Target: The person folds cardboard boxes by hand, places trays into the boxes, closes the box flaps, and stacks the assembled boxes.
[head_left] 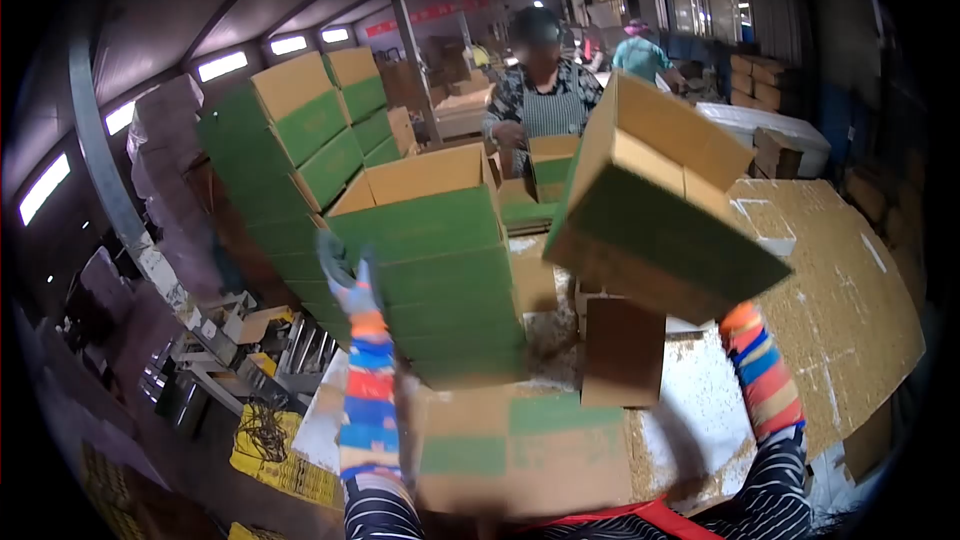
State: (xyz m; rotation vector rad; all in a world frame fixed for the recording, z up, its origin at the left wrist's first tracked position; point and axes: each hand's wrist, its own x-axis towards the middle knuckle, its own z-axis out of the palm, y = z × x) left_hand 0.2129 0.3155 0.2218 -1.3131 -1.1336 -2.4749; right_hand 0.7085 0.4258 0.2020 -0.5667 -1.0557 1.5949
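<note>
A tilted green-and-brown cardboard box (665, 220), with its top open, is in the air at the right. My right hand (738, 316) is at its lower right edge and seems to hold it; the box hides most of the fingers. My left hand (348, 275), in a grey-blue glove, has its fingers apart beside a stack of green boxes (430, 270), holding nothing. The uppermost box of that stack is open at the top. Flattened cardboard (520, 450) with green patches lies in front of me.
Taller stacked green boxes (300, 130) stand at the left. A person (550, 100) in a striped apron stands across the table by more boxes; another person (640, 55) is farther back. A small brown box (622, 350) and a worn brown board (840, 280) are at the right.
</note>
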